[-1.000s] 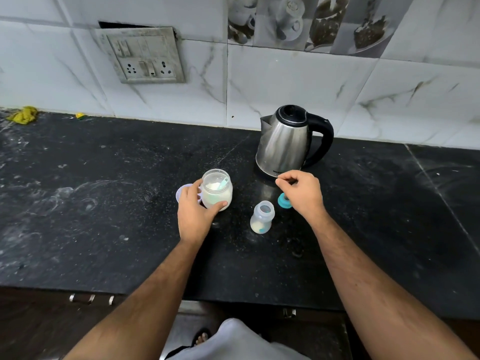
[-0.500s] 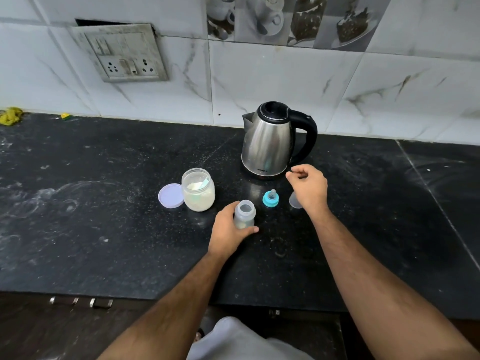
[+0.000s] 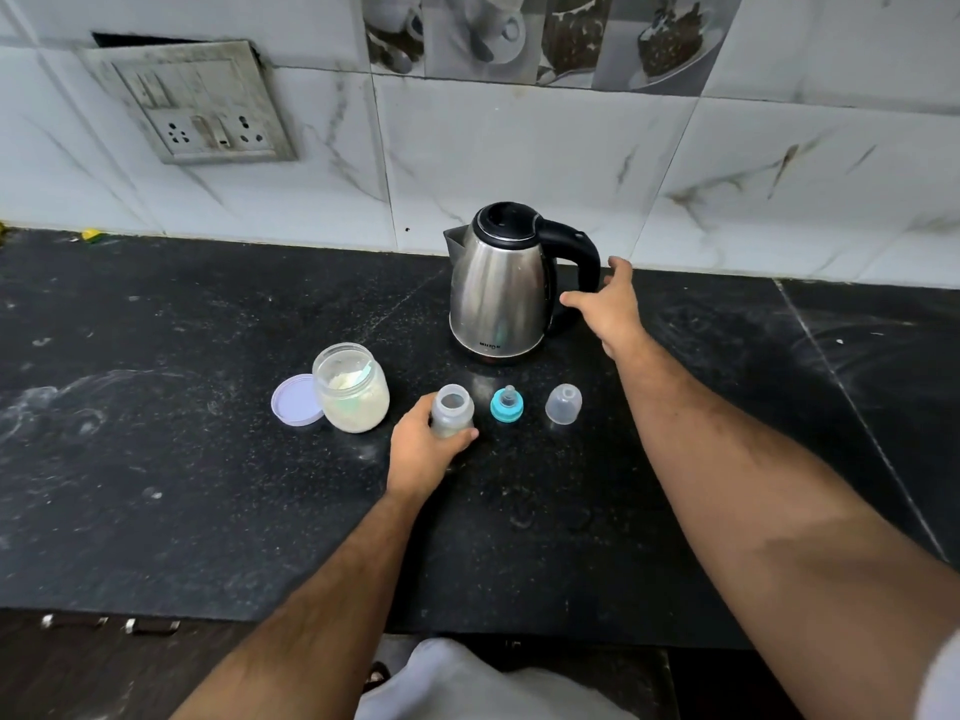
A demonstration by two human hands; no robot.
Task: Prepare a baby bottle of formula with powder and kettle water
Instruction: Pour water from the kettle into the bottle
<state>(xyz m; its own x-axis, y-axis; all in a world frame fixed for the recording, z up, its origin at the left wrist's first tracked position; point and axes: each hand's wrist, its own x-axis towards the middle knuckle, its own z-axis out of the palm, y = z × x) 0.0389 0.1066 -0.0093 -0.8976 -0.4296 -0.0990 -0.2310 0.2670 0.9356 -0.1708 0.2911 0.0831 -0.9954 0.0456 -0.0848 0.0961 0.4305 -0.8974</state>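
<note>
A small clear baby bottle point(image 3: 451, 409) stands open on the black counter point(image 3: 156, 459), and my left hand point(image 3: 423, 452) grips its lower part. Beside it to the right lie the teal nipple ring point(image 3: 507, 405) and the clear cap point(image 3: 563, 404). At the left sits an open glass jar of white powder point(image 3: 351, 388) with a scoop inside, and its lilac lid point(image 3: 295, 400) rests against it. A steel kettle point(image 3: 498, 285) with a black handle point(image 3: 576, 252) stands behind. My right hand point(image 3: 608, 301) hovers with spread fingers just beside the handle, holding nothing.
A white tiled wall with a switch and socket plate point(image 3: 200, 103) rises behind the counter. A yellow scrap point(image 3: 91, 234) lies at the far left by the wall. The counter's front edge runs below my forearms, with drawer handles point(image 3: 109, 623) under it.
My left hand left the powder jar and took hold of the bottle. My right hand moved from beside the nipple ring up and back to the kettle handle, its fingers spreading.
</note>
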